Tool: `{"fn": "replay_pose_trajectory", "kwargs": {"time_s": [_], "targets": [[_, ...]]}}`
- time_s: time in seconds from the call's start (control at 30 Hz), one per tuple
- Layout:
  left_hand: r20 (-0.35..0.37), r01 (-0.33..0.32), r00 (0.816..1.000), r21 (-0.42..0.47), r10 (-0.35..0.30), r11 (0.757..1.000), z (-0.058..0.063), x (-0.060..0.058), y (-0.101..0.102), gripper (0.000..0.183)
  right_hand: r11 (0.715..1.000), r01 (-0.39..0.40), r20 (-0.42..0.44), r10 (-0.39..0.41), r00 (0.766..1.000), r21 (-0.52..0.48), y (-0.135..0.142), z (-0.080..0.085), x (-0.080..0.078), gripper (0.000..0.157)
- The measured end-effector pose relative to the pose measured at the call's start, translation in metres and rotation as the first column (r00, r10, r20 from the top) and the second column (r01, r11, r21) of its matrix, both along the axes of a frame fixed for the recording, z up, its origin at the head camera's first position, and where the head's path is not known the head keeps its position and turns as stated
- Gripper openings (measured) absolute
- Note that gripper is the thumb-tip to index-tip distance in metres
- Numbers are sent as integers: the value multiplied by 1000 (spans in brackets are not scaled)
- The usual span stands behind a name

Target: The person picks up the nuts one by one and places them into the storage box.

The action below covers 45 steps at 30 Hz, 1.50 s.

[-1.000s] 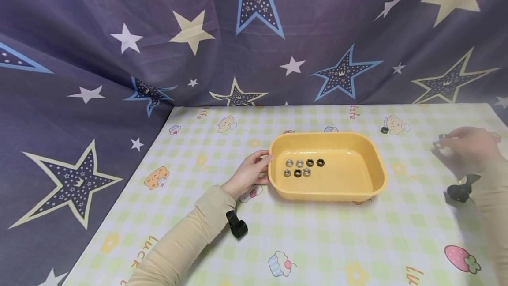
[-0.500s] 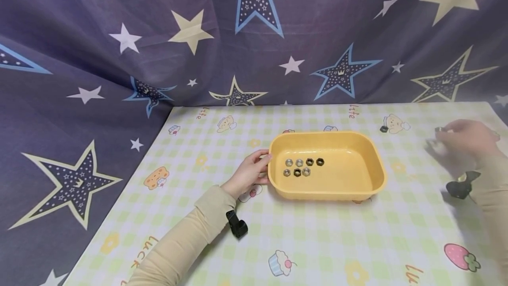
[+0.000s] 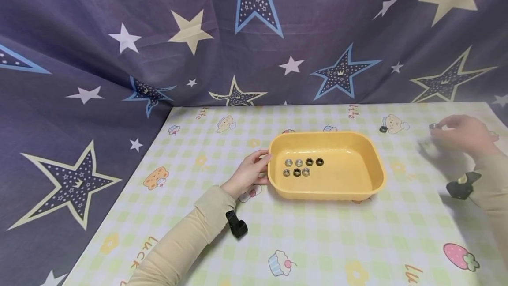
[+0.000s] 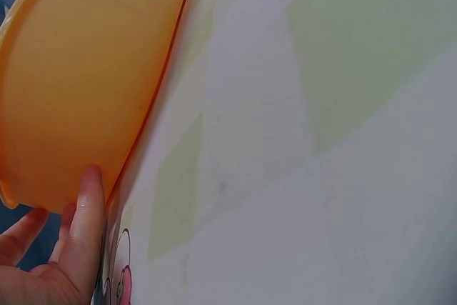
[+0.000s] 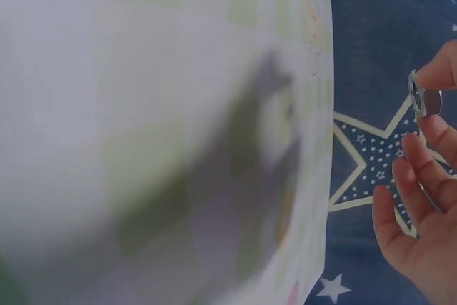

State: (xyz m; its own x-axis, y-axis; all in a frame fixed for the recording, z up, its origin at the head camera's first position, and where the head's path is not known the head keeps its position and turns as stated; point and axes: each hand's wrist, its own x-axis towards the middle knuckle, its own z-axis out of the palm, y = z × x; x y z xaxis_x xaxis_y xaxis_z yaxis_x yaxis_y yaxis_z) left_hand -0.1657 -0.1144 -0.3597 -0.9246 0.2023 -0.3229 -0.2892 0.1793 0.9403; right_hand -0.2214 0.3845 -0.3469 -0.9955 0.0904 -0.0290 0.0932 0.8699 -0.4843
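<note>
My left hand [image 3: 251, 169] holds the left end of a yellow tray [image 3: 337, 194], thumb at the rim and fingers against the outer wall. In the left wrist view one straight finger [image 4: 87, 208] lies along that orange-looking wall. Several hex nuts [image 3: 309, 162], some silver and some dark, lie in two rows on the tray floor, towards its left. Above the table at the far right, my right hand [image 3: 462, 133] pinches a silver hex nut [image 5: 425, 98] between thumb and forefinger; its other fingers are spread and loosely bent in the right wrist view.
A dark hex nut [image 3: 383, 129] lies on the checked tablecloth [image 3: 222, 250] behind the tray's right end. A dark star-patterned curtain [image 3: 158, 21] hangs behind and left of the table. Each wrist carries a small black camera [image 3: 237, 224].
My right hand has moved a little away from me and leftwards, with the silver nut between its fingertips. The left hand, the tray and its nuts stay in place.
</note>
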Motion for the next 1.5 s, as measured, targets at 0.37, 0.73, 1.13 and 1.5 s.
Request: {"fn": "replay_pose_trajectory", "kwargs": {"time_s": [0.37, 0.73, 1.13, 1.5], "targets": [[-1, -1, 1000, 2, 1, 1000, 0, 0, 0, 43, 999, -30, 9, 30, 1000, -17, -10, 13, 1, 63], [4, -22, 1000, 10, 22, 1000, -25, -14, -2, 44, 998, -49, -26, 47, 999, -45, -21, 21, 1, 62], [7, -48, 999, -5, 48, 999, -27, -16, -1, 40, 990, -128, -159, 118, 980, -55, -42, 25, -1, 44], [12, -51, 999, -13, 51, 999, -26, -15, 0, 40, 968, -218, -180, 194, 964, -128, -72, 32, -1, 40]]}}
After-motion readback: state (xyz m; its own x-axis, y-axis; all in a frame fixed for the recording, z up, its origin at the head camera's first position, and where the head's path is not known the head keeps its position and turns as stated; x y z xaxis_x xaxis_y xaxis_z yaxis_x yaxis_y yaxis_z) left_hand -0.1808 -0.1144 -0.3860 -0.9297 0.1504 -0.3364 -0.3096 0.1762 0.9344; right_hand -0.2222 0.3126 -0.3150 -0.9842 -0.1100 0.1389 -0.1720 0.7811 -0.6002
